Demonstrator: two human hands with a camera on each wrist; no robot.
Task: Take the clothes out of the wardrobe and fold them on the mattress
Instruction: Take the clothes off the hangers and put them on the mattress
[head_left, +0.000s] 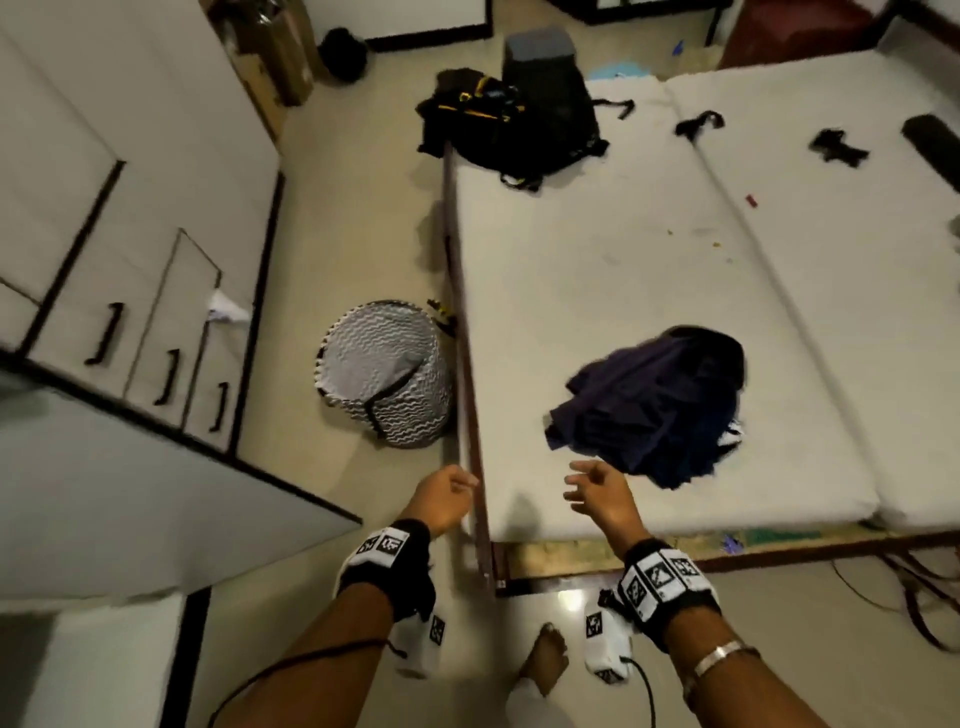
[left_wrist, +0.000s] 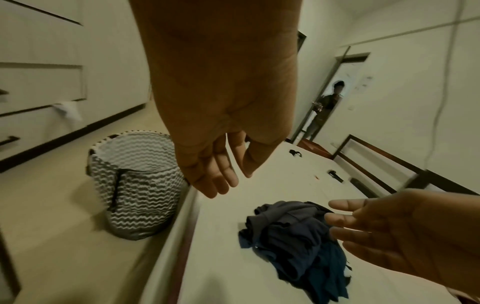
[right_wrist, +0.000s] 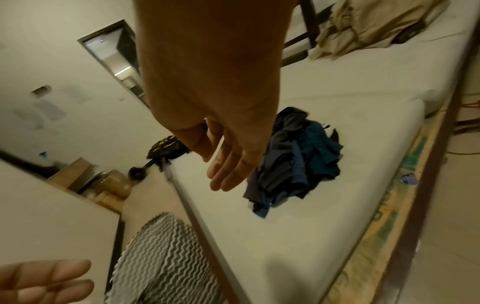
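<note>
A crumpled heap of dark blue and navy clothes (head_left: 660, 402) (left_wrist: 298, 242) (right_wrist: 296, 160) lies on the white mattress (head_left: 597, 270) near its front edge. My left hand (head_left: 449, 493) (left_wrist: 221, 176) hovers over the bed's left rail, fingers relaxed, holding nothing. My right hand (head_left: 592, 486) (right_wrist: 228, 170) floats just in front of the heap without touching it, fingers loosely spread and empty. The white wardrobe (head_left: 130, 218) with black handles stands to the left; a white scrap (head_left: 226, 309) sticks out of one door.
A zigzag-patterned laundry basket (head_left: 387, 371) (left_wrist: 135, 185) stands on the floor between wardrobe and bed rail (head_left: 467, 364). A black backpack (head_left: 519, 119) sits at the mattress's far corner. Small dark items (head_left: 836, 145) lie farther back. Another person (left_wrist: 324, 109) stands in a doorway.
</note>
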